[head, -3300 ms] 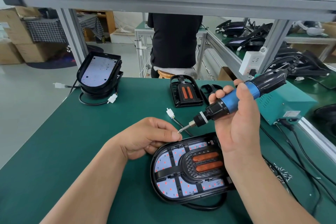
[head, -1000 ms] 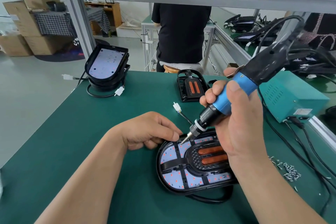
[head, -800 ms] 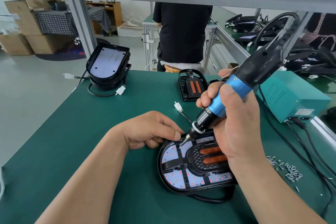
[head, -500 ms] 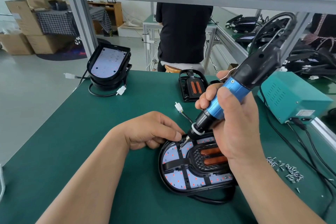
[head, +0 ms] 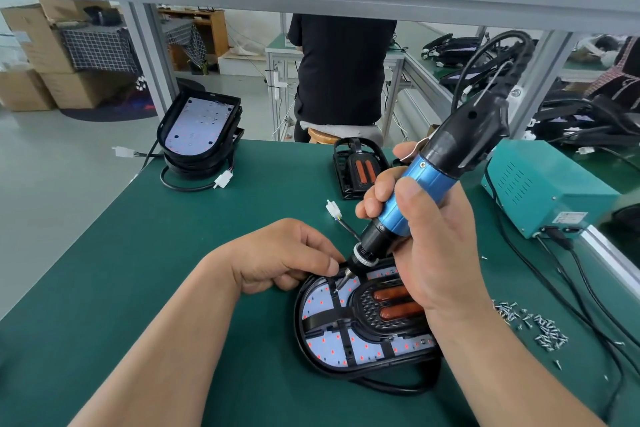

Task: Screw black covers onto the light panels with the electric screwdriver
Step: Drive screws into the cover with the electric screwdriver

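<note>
Right hand (head: 437, 253) grips the electric screwdriver (head: 417, 189); left hand's (head: 277, 257) hold is unclear. The tilted bit (head: 343, 282) may slip, scarring the black cover (head: 367, 309).

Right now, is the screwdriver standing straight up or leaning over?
Leaning. The electric screwdriver slants in the right hand: tip down on the black cover, top up toward the right.

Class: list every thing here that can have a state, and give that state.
electric screwdriver: gripped, tilted, bit down on the black cover.
right hand: grips the electric screwdriver.
left hand: fingers curled beside the bit.
black cover: seated on the light panel.
light panel: flat, face up.
white connector: unplugged.
stacked panels: uncovered, tilted.
screws: loose, scattered.
</note>
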The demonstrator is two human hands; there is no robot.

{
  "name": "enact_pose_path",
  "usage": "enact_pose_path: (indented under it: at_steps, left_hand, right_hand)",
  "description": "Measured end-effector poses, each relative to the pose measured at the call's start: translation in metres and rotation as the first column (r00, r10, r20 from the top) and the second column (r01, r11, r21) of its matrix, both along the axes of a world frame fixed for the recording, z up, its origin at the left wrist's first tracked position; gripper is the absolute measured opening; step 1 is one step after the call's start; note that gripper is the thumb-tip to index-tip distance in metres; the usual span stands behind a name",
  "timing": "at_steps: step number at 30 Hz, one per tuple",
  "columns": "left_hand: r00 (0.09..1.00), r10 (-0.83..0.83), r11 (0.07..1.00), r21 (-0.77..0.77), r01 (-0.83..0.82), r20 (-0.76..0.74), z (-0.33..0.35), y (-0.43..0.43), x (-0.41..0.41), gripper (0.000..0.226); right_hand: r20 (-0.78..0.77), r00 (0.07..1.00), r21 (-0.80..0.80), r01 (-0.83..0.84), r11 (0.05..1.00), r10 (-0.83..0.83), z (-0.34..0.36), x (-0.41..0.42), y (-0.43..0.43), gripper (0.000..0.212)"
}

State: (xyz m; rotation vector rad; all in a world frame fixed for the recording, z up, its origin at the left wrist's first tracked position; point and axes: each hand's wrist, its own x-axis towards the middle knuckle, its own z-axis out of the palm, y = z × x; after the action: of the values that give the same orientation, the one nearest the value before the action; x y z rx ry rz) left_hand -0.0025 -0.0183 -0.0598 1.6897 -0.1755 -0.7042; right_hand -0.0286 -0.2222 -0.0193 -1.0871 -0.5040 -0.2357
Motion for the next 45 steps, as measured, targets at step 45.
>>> enact_pose_path:
  at_steps: [45]
  left_hand:
    - [0.999, -0.042, 0.999, 0.012, 0.042, 0.013, -0.0018, -0.0017, 0.0025, 0.017]
  right_hand:
    - [0.034, 0.983, 0.024, -0.184, 0.983, 0.183, -0.003, 0.0034, -0.0065, 0.037]
